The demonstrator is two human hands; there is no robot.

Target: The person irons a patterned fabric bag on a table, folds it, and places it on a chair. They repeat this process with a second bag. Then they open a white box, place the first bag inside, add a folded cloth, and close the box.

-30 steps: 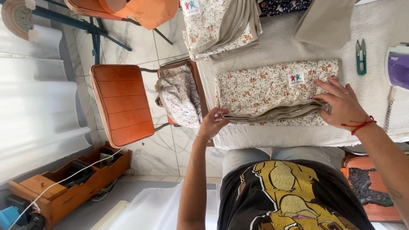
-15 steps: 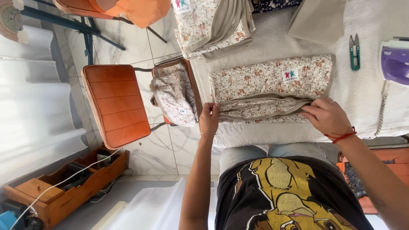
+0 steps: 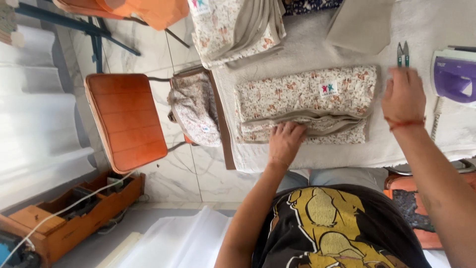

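Observation:
A folded floral fabric piece (image 3: 307,92) with a grey lining and a small square label lies on the white padded table cover (image 3: 307,159). My left hand (image 3: 285,141) rests on its near edge, fingers curled into the grey fold. My right hand (image 3: 404,97), with a red thread at the wrist, hovers open just right of the fabric. It holds nothing. Small green-handled snips (image 3: 402,53) lie just beyond its fingertips, and a purple and white iron (image 3: 453,74) stands to its right.
Another floral stack (image 3: 233,25) and a grey folded piece (image 3: 359,25) lie farther back on the table. To the left stand an orange wooden chair (image 3: 126,119), a floral bundle (image 3: 193,109) hanging beside it, a wooden box (image 3: 64,218) on the floor and white rolls (image 3: 39,124).
My right hand has let go of the fabric's right end and lifted toward the snips. My left hand has slid right along the near fold.

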